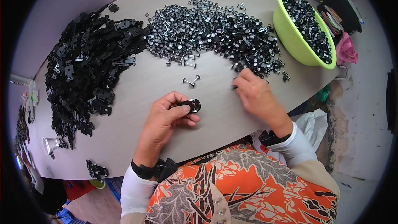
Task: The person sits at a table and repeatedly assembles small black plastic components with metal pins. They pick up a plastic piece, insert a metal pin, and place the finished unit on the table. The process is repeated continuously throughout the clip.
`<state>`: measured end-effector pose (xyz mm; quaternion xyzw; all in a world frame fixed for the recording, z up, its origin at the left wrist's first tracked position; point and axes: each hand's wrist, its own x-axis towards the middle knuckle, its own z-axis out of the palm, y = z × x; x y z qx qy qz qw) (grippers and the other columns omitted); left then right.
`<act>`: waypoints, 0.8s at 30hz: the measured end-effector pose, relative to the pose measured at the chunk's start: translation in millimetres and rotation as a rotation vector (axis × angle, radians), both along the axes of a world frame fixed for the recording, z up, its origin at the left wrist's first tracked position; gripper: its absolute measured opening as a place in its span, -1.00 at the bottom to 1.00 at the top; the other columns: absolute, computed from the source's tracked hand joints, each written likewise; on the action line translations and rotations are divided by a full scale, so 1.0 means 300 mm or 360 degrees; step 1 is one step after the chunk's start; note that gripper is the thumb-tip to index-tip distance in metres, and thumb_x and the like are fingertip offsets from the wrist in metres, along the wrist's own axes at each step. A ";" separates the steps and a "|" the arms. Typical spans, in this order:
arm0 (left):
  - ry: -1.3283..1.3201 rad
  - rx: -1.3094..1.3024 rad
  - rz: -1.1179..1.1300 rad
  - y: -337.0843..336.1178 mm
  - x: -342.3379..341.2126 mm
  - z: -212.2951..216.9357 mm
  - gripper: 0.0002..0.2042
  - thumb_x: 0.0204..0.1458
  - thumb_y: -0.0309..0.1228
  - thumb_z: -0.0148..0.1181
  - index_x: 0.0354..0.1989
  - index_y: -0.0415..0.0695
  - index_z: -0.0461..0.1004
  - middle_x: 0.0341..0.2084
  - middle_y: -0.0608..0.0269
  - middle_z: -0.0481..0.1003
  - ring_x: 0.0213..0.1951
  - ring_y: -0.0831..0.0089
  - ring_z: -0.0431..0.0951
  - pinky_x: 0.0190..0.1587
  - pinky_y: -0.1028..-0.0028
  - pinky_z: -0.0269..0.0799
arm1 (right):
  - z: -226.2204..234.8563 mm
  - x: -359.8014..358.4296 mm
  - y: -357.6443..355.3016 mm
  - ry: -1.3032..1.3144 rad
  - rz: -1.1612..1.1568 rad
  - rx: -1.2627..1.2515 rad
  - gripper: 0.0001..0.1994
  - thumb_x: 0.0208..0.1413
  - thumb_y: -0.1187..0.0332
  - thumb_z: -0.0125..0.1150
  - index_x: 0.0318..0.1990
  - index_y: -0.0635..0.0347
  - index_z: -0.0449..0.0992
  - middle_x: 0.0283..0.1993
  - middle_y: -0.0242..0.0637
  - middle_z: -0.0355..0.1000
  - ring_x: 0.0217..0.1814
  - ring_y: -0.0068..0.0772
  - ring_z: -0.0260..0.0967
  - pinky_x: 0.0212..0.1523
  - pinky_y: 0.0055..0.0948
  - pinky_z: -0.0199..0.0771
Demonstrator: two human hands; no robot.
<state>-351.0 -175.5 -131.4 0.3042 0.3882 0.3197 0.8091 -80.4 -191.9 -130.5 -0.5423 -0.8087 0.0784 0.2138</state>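
Between the thumb and fingers of my left hand (168, 118) is a black toy car chassis (195, 105), with a pale round wheel face showing on its top edge. My right hand (253, 90) is at the near edge of a pile of black wheel-and-axle sets (244, 41). Its fingertips are pinched together, slightly blurred, with a small dark bit at their tips that I cannot make out. Two loose wheel axles (191, 81) lie on the table just beyond my left hand. Silvery-faced wheel axles (178, 29) are heaped farther back.
A large heap of black chassis parts (78, 70) covers the table's left side. The green basin (286, 37) at the back right is full of wheels. A clear plastic cup (49, 144) and a few assembled black chassis (96, 170) lie near the left front edge. Another person's arm (37, 181) shows at far left.
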 end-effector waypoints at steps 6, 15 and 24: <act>-0.0002 -0.0021 0.0018 0.008 -0.012 -0.017 -0.86 0.12 -0.49 0.10 -0.20 -0.26 0.36 -0.35 0.14 0.50 -0.39 0.37 0.63 -0.36 0.50 0.61 | 0.008 -0.126 0.015 0.0485 0.0054 -0.0311 -0.82 -0.07 0.55 0.20 -0.25 0.26 0.45 -0.28 -0.12 0.39 -0.38 -0.05 0.43 -0.39 -0.22 0.43; 0.0122 -0.0001 0.0025 0.012 -0.014 -0.006 -0.71 0.15 -0.46 0.08 -0.02 -0.40 0.37 -0.25 0.04 0.53 -0.36 0.36 0.64 -0.31 0.52 0.62 | 0.031 -0.099 0.055 0.0092 0.0773 -0.0147 -0.79 -0.15 0.57 0.16 -0.27 0.22 0.49 -0.12 -0.22 0.39 -0.26 -0.09 0.41 -0.31 -0.28 0.47; 0.0109 0.0045 0.0024 0.012 -0.017 -0.023 -0.66 0.16 -0.40 0.08 0.01 -0.41 0.37 -0.23 -0.04 0.55 -0.35 0.29 0.66 -0.28 0.46 0.64 | 0.026 -0.091 0.052 0.0502 0.0358 -0.0614 -0.88 -0.03 0.40 0.21 -0.39 0.28 0.53 -0.43 -0.16 0.44 -0.46 -0.14 0.41 -0.42 -0.33 0.39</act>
